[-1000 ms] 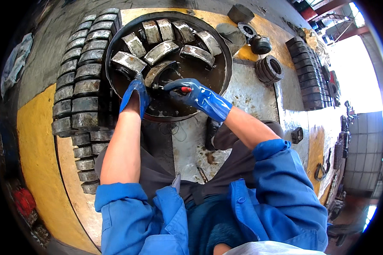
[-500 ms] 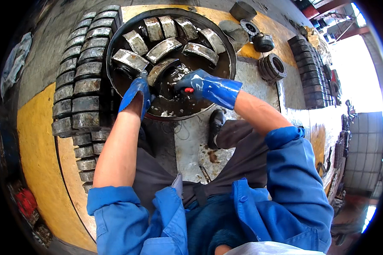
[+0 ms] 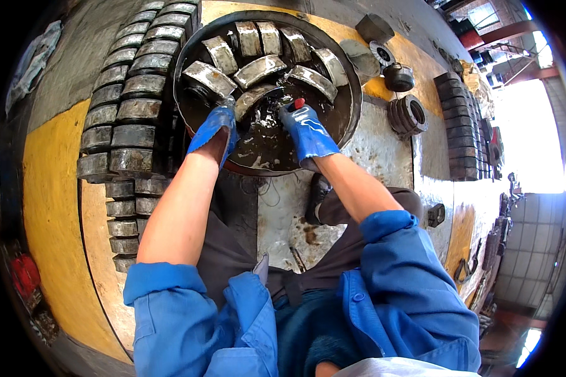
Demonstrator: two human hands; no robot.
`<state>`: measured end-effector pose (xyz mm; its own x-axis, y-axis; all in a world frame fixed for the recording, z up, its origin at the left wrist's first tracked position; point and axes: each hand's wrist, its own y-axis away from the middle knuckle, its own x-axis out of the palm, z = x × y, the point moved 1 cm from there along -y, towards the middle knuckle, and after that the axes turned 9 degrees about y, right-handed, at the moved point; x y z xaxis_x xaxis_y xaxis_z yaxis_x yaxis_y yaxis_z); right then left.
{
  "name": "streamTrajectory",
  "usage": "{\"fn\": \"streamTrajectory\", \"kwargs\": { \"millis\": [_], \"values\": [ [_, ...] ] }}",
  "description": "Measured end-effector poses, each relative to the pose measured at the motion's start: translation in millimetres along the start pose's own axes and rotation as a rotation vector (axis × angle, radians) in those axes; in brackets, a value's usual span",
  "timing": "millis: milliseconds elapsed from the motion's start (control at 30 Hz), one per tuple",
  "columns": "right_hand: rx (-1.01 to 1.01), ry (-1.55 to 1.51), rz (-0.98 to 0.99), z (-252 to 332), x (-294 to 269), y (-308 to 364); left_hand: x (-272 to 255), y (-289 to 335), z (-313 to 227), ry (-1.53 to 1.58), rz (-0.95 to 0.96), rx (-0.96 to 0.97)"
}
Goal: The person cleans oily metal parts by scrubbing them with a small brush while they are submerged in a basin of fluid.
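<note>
My left hand (image 3: 217, 129), in a blue rubber glove, grips the near left end of a curved metal segment (image 3: 254, 100) in a round tub (image 3: 356, 113) of dark, oily liquid. My right hand (image 3: 307, 131), also gloved in blue, is closed round a tool with a red handle end (image 3: 299, 102). The tool's working end is hidden, so its kind cannot be told. Beyond my hands, several more curved segments (image 3: 260, 70) lie in the tub, partly above the liquid. Wet shine and splashes show beside the held segment.
Stacked rows of curved segments (image 3: 135, 135) stand left of the tub. On the right are a ringed metal part (image 3: 407, 115), a dark pot (image 3: 399, 77), a bucket (image 3: 374, 28) and another segment stack (image 3: 456, 125). A small dark block (image 3: 436, 215) lies on the floor.
My right hand has turned and pulled back to the right of the segment, and the red handle end now points up and away. The left hand keeps its hold. The whole view has shifted slightly.
</note>
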<state>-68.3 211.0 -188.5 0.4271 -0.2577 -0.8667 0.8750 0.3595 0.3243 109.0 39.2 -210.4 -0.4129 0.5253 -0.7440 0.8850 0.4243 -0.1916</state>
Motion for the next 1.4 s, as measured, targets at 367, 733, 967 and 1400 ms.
{"fn": "streamTrajectory", "kwargs": {
  "millis": [367,733,967,1400],
  "values": [
    [0.18,-1.105,0.701,-26.7,2.1,4.5,-16.2,17.2,-23.8,-0.428,-0.024,0.282],
    [-0.871,0.883,0.129,49.9,-31.1,23.3,-11.2,3.2,-12.3,-0.083,0.034,-0.012],
    [-1.227,0.998,-0.104,46.3,-34.0,32.2,-11.1,6.6,-5.4,-0.118,0.024,0.019],
    [-0.043,-0.02,-0.171,-0.6,31.8,-13.2,-4.6,2.9,-30.2,-0.067,-0.04,0.026]
  ]
}}
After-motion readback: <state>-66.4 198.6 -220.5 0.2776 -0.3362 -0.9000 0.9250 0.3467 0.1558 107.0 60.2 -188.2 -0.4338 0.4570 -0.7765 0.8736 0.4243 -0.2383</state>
